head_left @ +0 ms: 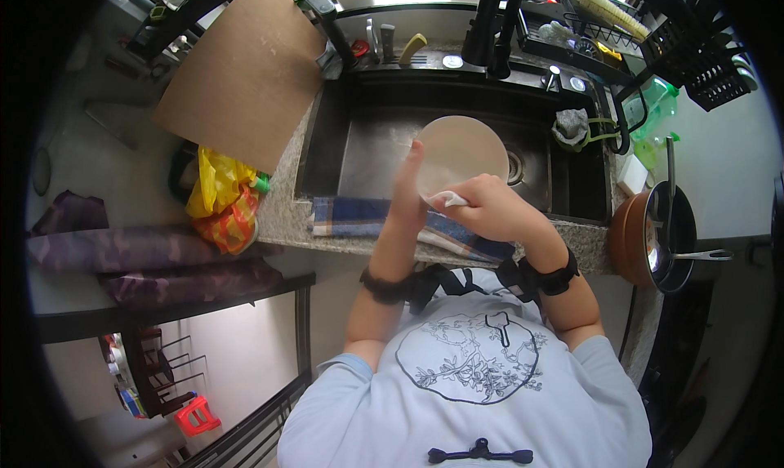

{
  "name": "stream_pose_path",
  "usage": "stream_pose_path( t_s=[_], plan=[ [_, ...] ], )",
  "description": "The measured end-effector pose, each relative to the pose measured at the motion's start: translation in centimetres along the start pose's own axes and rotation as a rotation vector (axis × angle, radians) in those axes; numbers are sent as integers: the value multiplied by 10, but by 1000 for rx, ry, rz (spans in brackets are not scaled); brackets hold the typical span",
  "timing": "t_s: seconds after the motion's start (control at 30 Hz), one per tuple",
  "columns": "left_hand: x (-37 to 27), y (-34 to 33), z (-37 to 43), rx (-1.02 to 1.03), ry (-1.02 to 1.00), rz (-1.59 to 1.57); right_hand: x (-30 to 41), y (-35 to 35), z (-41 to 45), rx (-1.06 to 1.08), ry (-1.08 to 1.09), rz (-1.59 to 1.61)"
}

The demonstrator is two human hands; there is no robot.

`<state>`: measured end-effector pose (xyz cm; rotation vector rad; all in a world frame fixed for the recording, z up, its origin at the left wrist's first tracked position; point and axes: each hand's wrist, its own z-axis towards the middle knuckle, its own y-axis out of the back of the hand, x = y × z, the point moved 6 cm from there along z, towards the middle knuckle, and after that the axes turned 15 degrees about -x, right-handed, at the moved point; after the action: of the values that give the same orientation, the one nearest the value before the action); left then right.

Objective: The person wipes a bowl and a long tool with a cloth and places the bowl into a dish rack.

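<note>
Over the dark kitchen sink (pixel 380 155) a round, pale plate or shallow bowl (pixel 465 146) is held up. My left hand (pixel 409 183) grips its left rim, the thumb lying along the edge; this hand is slightly blurred. In my right hand (pixel 490 207) a white cloth or paper wipe (pixel 452 198) is pinched at the near rim, touching or almost touching the dish. Part of the drain (pixel 516 166) shows just right of the dish. Beneath my wrists a folded blue towel (pixel 352 217) lies along the front edge of the counter.
A black faucet (pixel 487 45) rises behind the sink. Left stand a large brown board (pixel 245 76) and yellow and red plastic bags (pixel 220 192). At the right are a grey rag (pixel 571 128) on a holder, a brown pan (pixel 634 241) with utensils, and a black rack (pixel 692 57).
</note>
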<state>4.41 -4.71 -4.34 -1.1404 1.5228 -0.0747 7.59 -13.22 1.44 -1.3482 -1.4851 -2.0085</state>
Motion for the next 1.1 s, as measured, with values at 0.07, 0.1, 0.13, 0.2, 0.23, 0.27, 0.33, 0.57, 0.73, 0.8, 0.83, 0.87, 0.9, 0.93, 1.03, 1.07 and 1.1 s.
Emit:
stream_pose_path(
  t_s=[0.07, 0.1, 0.13, 0.2, 0.23, 0.27, 0.33, 0.57, 0.73, 0.8, 0.83, 0.87, 0.9, 0.93, 1.03, 1.07, 1.1],
  plan=[
    [-2, -2, 3, 36, 1, 35, -11, 2, 1, -14, -22, 69],
    [-3, -3, 4, 57, 21, 42, -15, 4, 3, -20, -40, 145],
    [-3, -4, 4, 77, 42, 51, -17, 8, 4, -25, -42, 147],
    [0, -4, 9, 79, 42, 71, -23, 8, 4, 76, -175, 226],
    [-1, -4, 12, 77, 39, 86, -26, 6, 5, 59, -179, 231],
    [-2, -4, 15, 91, 47, 97, -30, 2, 6, 16, -189, 309],
    [-1, -4, 16, 109, 88, 48, -24, 0, 5, -32, -213, 391],
    [0, 2, 20, 122, 243, 22, 3, -38, 13, -39, 74, -112],
    [6, 18, 36, 85, -16, 83, -15, -50, 36, 97, -125, 179],
    [8, 23, 49, 70, -77, 160, -31, -52, 43, -3, -94, 126],
    [9, 22, 53, 84, -58, 224, -43, -58, 48, 43, -126, -29],
    [8, 23, 53, 86, -56, 222, -49, -53, 48, -72, -110, -140],
    [6, 18, 48, 87, 5, 224, -49, -45, 48, -189, -96, -252],
    [6, 15, 47, 88, 66, 225, -51, -45, 47, -193, -102, -253],
    [-1, 18, 50, 150, 23, 248, -49, -45, 47, -169, -175, -385],
    [-5, 20, 51, 178, 0, 259, -46, -42, 46, -107, -212, -447],
    [-6, 19, 51, 213, -18, 268, -45, -39, 44, -46, -255, -510]
  ],
)
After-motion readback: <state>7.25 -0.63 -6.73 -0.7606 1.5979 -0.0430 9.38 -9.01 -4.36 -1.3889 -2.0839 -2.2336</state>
